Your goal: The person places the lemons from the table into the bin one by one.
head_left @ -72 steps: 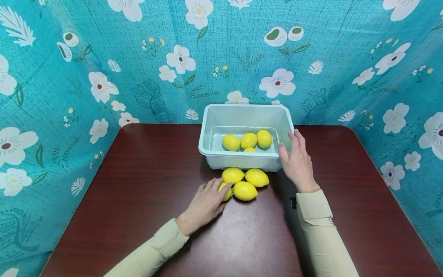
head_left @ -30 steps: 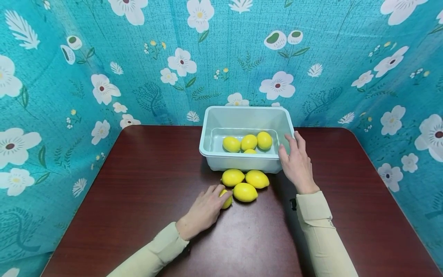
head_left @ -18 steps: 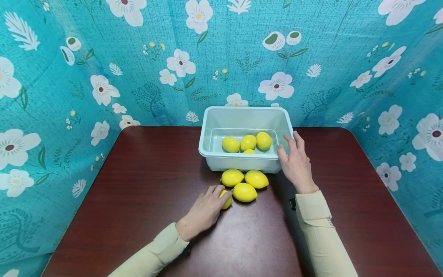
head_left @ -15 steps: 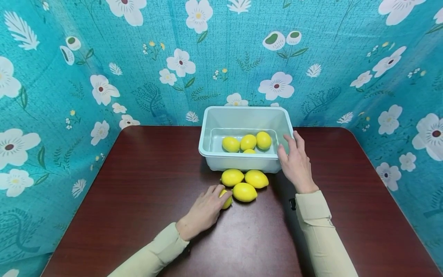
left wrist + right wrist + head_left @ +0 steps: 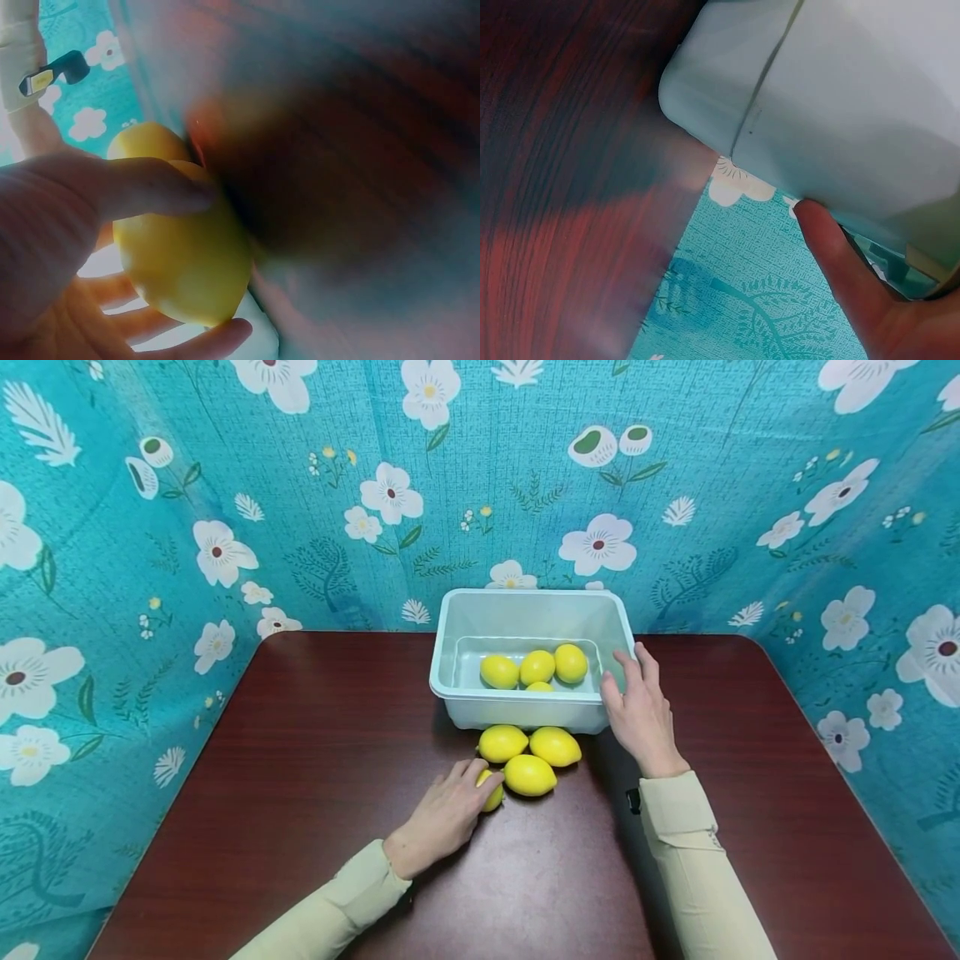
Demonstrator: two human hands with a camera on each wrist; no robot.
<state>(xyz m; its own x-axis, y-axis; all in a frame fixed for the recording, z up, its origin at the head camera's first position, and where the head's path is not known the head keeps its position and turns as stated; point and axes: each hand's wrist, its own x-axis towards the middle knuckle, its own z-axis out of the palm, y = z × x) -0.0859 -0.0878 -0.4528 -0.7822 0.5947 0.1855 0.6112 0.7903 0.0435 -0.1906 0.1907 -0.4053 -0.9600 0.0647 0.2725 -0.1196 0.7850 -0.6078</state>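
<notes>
My left hand (image 5: 442,810) grips a yellow lemon (image 5: 491,792) on the table. In the left wrist view the thumb lies across this lemon (image 5: 184,262) while fingers curl beneath it. Three more lemons lie beside it, including a front one (image 5: 530,775), against the foot of a pale blue plastic bin (image 5: 525,697). Several lemons (image 5: 537,667) sit inside the bin, one partly hidden by its front wall. My right hand (image 5: 643,718) holds the bin's right rim near the front corner. In the right wrist view, one finger touches the bin's outer wall (image 5: 840,135).
The dark reddish wooden table (image 5: 330,718) has rounded far corners. A turquoise flowered cloth (image 5: 480,485) hangs right behind the bin and along both sides of the table.
Since the earliest frame, my left hand has drawn its lemon slightly toward me, away from the lemon behind it. Over the last second almost nothing has moved; my right hand stays at the bin.
</notes>
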